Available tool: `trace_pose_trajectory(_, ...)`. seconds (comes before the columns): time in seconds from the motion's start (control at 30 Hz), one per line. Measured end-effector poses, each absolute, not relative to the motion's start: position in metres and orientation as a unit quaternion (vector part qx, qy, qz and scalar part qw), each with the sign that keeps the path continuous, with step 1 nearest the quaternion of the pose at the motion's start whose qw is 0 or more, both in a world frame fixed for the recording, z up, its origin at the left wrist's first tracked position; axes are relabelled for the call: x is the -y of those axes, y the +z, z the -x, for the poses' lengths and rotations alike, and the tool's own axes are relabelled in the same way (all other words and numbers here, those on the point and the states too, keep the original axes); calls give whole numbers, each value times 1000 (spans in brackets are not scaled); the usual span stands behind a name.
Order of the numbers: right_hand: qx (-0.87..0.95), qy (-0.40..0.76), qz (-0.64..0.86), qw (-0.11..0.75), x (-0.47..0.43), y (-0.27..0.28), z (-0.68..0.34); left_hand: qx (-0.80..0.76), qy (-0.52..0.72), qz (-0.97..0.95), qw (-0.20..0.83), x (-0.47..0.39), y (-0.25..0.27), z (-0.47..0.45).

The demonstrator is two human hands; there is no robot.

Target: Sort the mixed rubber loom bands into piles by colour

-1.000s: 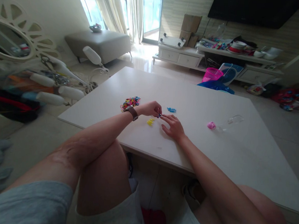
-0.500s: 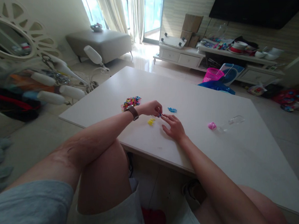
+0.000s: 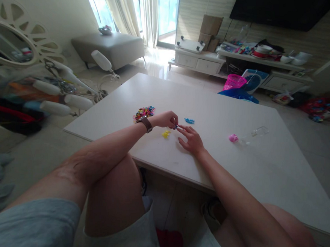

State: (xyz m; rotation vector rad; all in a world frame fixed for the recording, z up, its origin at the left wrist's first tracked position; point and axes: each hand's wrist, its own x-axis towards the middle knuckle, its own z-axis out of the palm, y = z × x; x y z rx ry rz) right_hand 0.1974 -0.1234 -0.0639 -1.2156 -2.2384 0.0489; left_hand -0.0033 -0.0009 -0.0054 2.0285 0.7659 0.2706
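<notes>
Over the white table (image 3: 215, 108), my left hand (image 3: 167, 119) is closed in a pinch on a small dark blue piece (image 3: 176, 127), too small to make out its kind. My right hand (image 3: 193, 138) has its fingers stretched out and its thumb apart, with fingertips reaching the same piece. Below my left hand lies a little group of yellow pieces (image 3: 166, 134). Some light blue pieces (image 3: 189, 120) lie just beyond my right fingers. Behind my left wrist is a mixed pile of colourful small pieces (image 3: 144, 113), partly hidden by the wrist.
To the right on the table are a pink object (image 3: 233, 138) and a clear plastic container (image 3: 259, 131) lying beside it. A lamp with several white shades (image 3: 78, 102) stands off the left edge. A pink basket (image 3: 234, 81) is past the far edge.
The hands keep almost the same pose around the small blue piece. The whole view has shifted very slightly.
</notes>
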Motion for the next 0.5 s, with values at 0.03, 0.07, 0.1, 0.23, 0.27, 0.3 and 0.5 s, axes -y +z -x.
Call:
trace_pose_trajectory(0.03,840,18,455,293,123,-64,-197,-311,109,-824,461,1,-5,3)
trace_pose_trajectory(0.07,841,19,455,293,123,-64,-198,-312,109,-824,461,1,-5,3)
trace_pose_trajectory(0.1,841,19,455,293,124,-64,-198,-312,109,-824,461,1,-6,3)
trace_pose_trajectory(0.23,842,19,455,290,124,-64,-198,-311,113,-821,465,0,-7,3)
trace_pose_trajectory(0.27,842,20,455,289,124,-63,-198,-310,114,-821,466,0,-7,3)
trace_pose_trajectory(0.3,842,22,456,288,124,-63,-198,-308,115,-821,467,0,-8,3)
trace_pose_trajectory(0.5,841,27,460,285,125,-61,-197,-301,118,-828,458,-1,-8,2)
